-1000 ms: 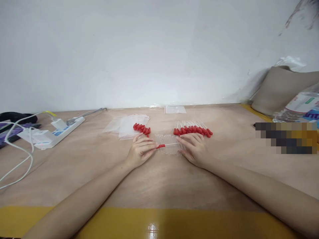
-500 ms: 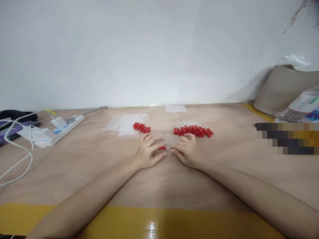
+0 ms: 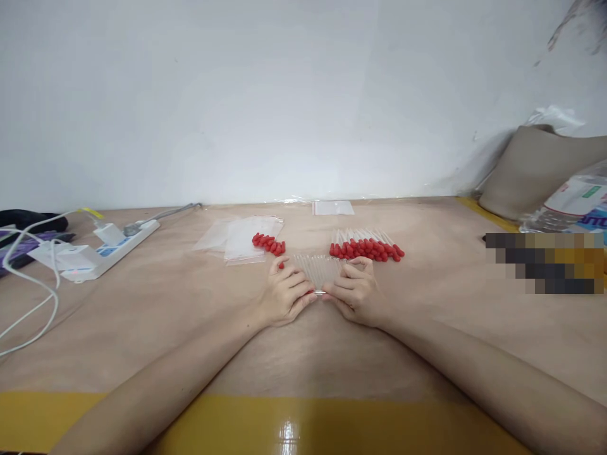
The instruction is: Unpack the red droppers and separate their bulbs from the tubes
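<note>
My left hand and my right hand meet at the table's middle, fingers curled and pinched together on one clear dropper tube with a red bulb; most of it is hidden between the fingertips. Just behind the hands lies a row of bare clear tubes. A small heap of loose red bulbs lies behind the left hand. A pile of finished droppers with red bulbs lies behind the right hand.
Clear zip bags lie left of the bulbs, another small bag near the wall. A white power strip with chargers and cables is at left. A tan cushion and a plastic bottle stand at right.
Both hands have drawn together and slightly toward me, closing over the dropper; its red bulb, plainly seen a second ago, is now mostly hidden by the fingers.
</note>
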### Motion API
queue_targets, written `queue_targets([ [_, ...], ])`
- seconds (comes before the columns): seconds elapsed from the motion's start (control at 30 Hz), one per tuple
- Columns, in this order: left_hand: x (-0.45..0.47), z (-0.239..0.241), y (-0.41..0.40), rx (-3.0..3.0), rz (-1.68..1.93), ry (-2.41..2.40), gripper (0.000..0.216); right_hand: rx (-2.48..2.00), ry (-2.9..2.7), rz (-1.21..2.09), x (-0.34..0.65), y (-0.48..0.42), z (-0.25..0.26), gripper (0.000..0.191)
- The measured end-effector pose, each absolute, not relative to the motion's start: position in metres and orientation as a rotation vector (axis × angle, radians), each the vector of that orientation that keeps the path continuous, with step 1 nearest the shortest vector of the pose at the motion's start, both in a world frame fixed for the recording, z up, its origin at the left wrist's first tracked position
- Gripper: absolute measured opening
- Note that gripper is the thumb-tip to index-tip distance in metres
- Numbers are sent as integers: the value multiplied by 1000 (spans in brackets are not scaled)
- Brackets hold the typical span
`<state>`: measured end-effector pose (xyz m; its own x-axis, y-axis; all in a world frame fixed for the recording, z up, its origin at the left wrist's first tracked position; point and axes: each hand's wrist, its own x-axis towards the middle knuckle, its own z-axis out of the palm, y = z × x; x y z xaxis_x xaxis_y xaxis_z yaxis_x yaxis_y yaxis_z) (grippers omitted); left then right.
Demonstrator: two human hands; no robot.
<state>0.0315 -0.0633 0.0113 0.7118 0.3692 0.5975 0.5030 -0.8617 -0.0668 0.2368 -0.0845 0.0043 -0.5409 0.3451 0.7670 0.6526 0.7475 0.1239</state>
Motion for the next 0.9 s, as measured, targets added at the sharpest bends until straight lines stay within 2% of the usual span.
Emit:
queue_targets([
  [0.2,29,13,-66,-2774,-808,-702,19,-674,-2190,-752,243,-83,-5,11],
  [0.33,27,17,-67,-2844,-784,-739,22,-687,-2214,-831,249,-85,-4,19],
  [0.53,25,20,-70,-2907,-768,-717,24,-640,-2203,-769,253,-88,-6,37],
  [0.67,24,20,-70,-2954,-757,-686,24,-671,-2262,-780,258,-85,-17,36],
  [0.8,7,18,-64,-2954,-823,-796,34,-686,-2137,-920,269,-82,-16,30],
  [0.9,-9,13,-53,-2850,-1023,-1025,34,-800,-2011,-868,272,-81,-7,32],
])
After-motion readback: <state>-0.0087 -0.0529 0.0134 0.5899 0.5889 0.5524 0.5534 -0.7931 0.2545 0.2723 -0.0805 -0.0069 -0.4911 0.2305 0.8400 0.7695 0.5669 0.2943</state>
